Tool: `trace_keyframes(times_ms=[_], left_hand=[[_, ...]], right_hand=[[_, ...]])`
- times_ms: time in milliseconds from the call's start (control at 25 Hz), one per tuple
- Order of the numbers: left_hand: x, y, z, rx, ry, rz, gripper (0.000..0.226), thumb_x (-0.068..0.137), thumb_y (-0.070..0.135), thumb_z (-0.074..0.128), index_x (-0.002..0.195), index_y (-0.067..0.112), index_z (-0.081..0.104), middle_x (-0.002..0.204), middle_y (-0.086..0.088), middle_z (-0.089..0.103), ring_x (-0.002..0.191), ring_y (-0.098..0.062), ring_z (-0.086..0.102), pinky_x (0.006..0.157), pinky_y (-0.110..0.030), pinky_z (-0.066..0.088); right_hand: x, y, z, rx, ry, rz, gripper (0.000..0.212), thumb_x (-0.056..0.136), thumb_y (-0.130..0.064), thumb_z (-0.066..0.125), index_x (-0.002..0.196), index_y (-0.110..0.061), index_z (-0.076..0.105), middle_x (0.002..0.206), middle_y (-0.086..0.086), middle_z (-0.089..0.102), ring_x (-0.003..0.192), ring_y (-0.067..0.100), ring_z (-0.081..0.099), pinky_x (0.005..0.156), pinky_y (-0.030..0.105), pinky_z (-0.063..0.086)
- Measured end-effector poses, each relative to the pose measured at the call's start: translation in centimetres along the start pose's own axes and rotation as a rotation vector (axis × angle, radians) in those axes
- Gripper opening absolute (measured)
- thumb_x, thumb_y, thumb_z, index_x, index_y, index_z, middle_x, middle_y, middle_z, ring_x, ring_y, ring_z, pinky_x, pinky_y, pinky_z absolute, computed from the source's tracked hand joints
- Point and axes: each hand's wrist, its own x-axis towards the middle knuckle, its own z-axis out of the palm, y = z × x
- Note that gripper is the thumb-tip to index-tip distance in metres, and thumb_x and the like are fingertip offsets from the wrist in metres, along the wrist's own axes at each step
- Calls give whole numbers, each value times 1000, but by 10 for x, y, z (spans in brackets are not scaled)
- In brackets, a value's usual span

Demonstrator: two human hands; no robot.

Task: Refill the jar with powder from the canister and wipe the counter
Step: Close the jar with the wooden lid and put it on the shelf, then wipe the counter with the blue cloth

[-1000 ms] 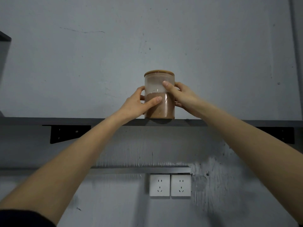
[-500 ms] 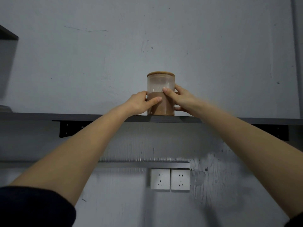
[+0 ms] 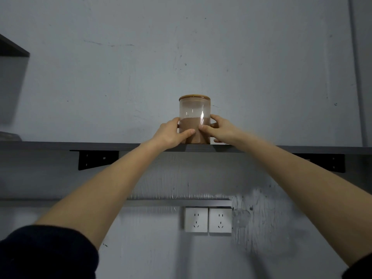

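Observation:
A clear glass jar (image 3: 194, 111) with a wooden lid stands upright on a dark wall shelf (image 3: 60, 146), about half full of brown powder. My left hand (image 3: 171, 133) wraps its lower left side, thumb across the front. On the lower right side my right hand (image 3: 219, 130) grips it, thumb on the front. Both arms reach up toward the shelf. No canister or counter shows in the head view.
Black brackets (image 3: 96, 160) hold the shelf against a grey wall. A metal rail (image 3: 177, 202) runs below it, with two white sockets (image 3: 208, 220) under the rail. Another shelf corner (image 3: 12, 49) juts out at the upper left, and something flat (image 3: 10, 135) lies at the shelf's left end.
Both hands have slid down the jar to its lower half. The jar has stayed on the shelf.

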Motion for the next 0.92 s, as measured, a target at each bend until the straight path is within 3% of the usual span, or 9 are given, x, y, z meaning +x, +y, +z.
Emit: trace_keyframes(times_ms=[160,280,360,440,560,760,920], left_hand=[[-27,-3,-4,130,186,158,45,89,30,52,128,11,41,134,-10,47,118,-23,48,93,-35,42],[-61,-12,1,89,358,333,29,90,20,45,117,10,49,122,-10,53,111,-20,50,88,-30,38],[-85,-26,18,225,365,451,31,86,20,40,112,10,52,115,-10,59,106,-16,47,88,-29,34],[-108,-42,42,315,302,509,32,84,22,38,109,12,54,110,-10,64,104,-13,44,90,-29,29],[-146,-72,86,290,175,451,32,84,23,38,110,13,54,111,-7,65,104,-11,44,91,-29,28],[-209,-128,156,333,-27,260,41,85,26,35,120,11,49,125,-11,59,118,-16,41,100,-43,39],[-250,-160,201,473,-245,126,47,85,30,32,126,11,43,130,-12,57,121,-30,52,95,-59,37]], right_hand=[[-19,-1,6,-198,158,-137,59,89,-33,50,138,-13,24,139,14,42,124,26,42,100,34,35],[-48,6,15,-314,330,-378,53,89,-27,50,136,-13,30,137,12,42,125,24,40,102,33,31],[-68,19,29,-422,400,-537,50,88,-24,48,135,-13,34,136,10,44,125,22,40,104,35,31],[-85,37,46,-508,408,-618,51,86,-23,45,134,-13,35,138,8,43,128,19,35,105,33,25],[-112,76,83,-570,340,-616,52,85,-23,45,135,-13,33,140,9,42,132,16,26,108,30,16],[-159,154,150,-543,122,-424,54,84,-31,40,135,-18,29,140,9,44,131,16,25,109,39,16],[-195,214,198,-542,-47,-247,57,82,-37,35,136,-17,30,141,10,43,133,24,34,108,44,14]])
